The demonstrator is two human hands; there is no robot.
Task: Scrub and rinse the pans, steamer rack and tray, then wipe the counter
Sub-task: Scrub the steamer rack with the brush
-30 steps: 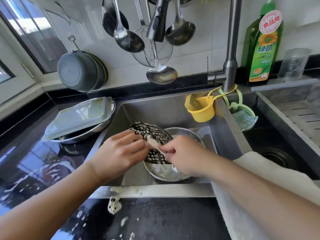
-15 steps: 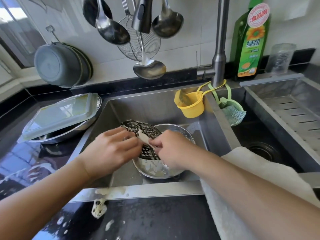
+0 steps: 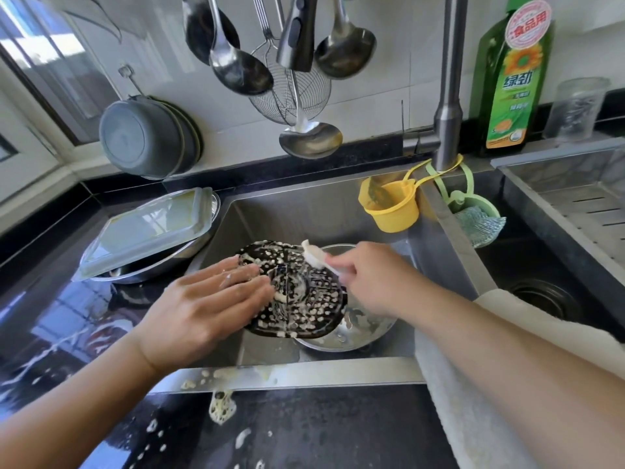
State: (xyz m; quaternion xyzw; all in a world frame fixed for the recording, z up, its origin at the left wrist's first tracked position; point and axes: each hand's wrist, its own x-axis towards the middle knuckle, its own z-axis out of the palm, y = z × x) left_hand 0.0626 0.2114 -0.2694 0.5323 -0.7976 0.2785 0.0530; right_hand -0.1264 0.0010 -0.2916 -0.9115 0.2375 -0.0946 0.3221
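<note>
A round black perforated steamer rack [image 3: 301, 296], covered in soap foam, lies tilted over a steel pan [image 3: 351, 330] in the left sink basin [image 3: 304, 211]. My left hand [image 3: 206, 302] presses flat on the rack's left part with straight fingers. My right hand [image 3: 375, 279] grips a small white brush [image 3: 316, 257], whose head touches the rack's upper right edge. On the counter to the left a steel pan [image 3: 203, 245] holds a rectangular tray [image 3: 148, 228] laid on top.
The tap column [image 3: 448, 113] rises behind the sink, with yellow and green holders [image 3: 392, 208] hung on it. A white cloth [image 3: 473, 384] drapes over the divider on the right. Ladles and a strainer [image 3: 291, 93] hang above. Foam spots the black counter [image 3: 304, 434]. A detergent bottle [image 3: 510, 79] stands at the back right.
My left hand has flattened on the rack, which now lies flatter and shows more of its face. My right hand has slid the brush to the rack's upper right.
</note>
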